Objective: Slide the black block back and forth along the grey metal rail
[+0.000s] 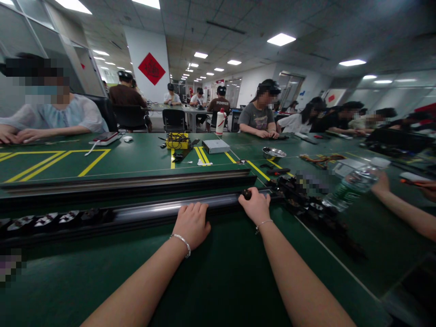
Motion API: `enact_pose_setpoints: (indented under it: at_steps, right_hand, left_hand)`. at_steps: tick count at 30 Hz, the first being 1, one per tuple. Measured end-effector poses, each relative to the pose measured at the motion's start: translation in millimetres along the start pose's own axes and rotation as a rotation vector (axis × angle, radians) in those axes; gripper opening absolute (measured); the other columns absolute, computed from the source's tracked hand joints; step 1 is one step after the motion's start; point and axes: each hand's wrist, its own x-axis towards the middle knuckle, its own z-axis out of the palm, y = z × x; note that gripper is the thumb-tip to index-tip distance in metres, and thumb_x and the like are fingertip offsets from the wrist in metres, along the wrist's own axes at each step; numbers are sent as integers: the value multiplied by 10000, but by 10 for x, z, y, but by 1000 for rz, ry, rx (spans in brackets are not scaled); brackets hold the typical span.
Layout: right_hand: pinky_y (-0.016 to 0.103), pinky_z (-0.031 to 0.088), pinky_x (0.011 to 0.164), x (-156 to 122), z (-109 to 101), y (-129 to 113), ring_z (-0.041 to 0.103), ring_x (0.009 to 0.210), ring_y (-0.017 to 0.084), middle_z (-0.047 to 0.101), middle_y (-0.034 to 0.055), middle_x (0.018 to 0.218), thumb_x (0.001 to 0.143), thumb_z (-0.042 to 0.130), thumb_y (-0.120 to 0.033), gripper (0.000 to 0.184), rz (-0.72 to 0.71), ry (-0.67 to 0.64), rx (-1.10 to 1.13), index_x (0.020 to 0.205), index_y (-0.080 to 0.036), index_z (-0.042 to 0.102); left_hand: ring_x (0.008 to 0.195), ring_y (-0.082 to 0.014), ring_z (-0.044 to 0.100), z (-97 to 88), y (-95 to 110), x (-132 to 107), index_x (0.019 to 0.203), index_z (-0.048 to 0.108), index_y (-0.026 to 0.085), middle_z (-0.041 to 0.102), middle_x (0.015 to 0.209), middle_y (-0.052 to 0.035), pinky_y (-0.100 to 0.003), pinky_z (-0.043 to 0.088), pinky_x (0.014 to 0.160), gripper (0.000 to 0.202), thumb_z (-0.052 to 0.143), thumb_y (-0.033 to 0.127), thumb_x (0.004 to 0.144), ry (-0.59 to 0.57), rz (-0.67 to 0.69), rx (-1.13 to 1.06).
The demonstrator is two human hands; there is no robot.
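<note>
A long black metal rail (146,211) with a shiny inner channel lies across the green table in front of me. My left hand (192,222) is closed over its near edge at the middle, the fingertips bent into the channel. Near the rail's right end, my right hand (256,206) grips a small black part (247,194) between thumb and fingers, at the channel. Its exact shape is partly covered by the hand. Several black fittings with pale metal faces (70,217) sit in a row in the rail's left stretch.
Another long rail (136,180) lies behind mine. Loose black fittings (313,204) are heaped at right, beside a plastic bottle (356,184) near another person's hand (381,184). Farther back are a metal bowl (274,153), a grey box (215,146), a yellow box (177,141) and seated people.
</note>
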Motion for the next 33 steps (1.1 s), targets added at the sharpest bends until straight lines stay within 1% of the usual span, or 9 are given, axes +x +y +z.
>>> enact_pose_setpoints:
  at_steps: [4,6,9,17,28,33]
  right_hand:
    - [373,260,868,-1,-33,18,553,799,215,612,35,760,719,444,-418,304,-46,-31,-38,913,-201,534]
    - [348,281,833,-3,-39,21,553,774,210,605,25,731,718,448,-416,290,-51,-19,-49,899,-210,540]
    - [339,287,818,-5,-29,26,546,750,207,591,21,701,716,448,-414,272,-47,36,-58,871,-211,544]
    - [324,304,777,3,-29,26,540,707,199,575,10,676,710,463,-407,233,-68,28,-34,821,-212,524]
    - [313,318,763,37,0,66,550,712,194,594,18,697,709,470,-401,243,-69,34,-36,839,-208,540]
    - [315,325,757,22,-15,55,559,716,200,600,27,695,713,467,-411,259,-60,40,-56,847,-205,548]
  left_hand:
    - [1002,-223,473,-20,9,3,1131,468,206,564,1044,-72,-374,299,876,396,476,295,745,-24,-14,-2]
    - [1003,-222,472,-25,13,5,1127,470,208,565,1040,-71,-374,299,876,389,473,291,747,-26,-17,-4]
    - [997,-223,472,-18,13,6,1117,474,205,565,1039,-70,-376,301,875,381,474,285,744,-14,-11,-7]
    - [982,-227,473,-14,9,0,1118,471,203,568,1027,-63,-381,302,869,384,469,290,744,-1,-2,-1]
    - [982,-222,475,4,3,5,1109,469,210,562,1023,-64,-374,302,864,374,476,297,746,1,0,15]
    - [963,-222,484,13,-2,5,1100,476,197,570,1004,-58,-374,311,849,373,483,295,740,25,11,32]
